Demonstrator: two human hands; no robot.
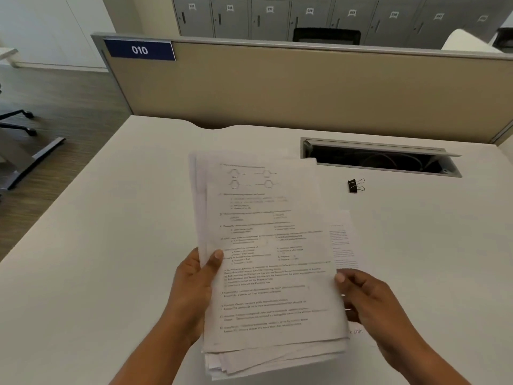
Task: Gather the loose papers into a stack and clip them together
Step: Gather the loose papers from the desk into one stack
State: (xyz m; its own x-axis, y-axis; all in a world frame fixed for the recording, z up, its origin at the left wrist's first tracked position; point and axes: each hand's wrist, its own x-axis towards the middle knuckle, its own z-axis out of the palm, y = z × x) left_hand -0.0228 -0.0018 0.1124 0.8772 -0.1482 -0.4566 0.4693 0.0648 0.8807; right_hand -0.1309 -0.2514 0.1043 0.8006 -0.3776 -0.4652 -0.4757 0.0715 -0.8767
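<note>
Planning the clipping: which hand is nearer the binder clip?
Right. The right hand grips the paper stack at its right edge, short of the binder clip; the left hand holds the opposite edge, farther.

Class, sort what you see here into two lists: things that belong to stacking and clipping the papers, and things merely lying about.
For the job: paper stack, loose sheet, binder clip, left hand, right hand.
Lying about: cable hatch, 010 sign, lockers.

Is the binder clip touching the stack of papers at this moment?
Apart. The head view shows the binder clip lying on the desk, up and to the right of the paper stack, with bare desktop plainly between them.
</note>
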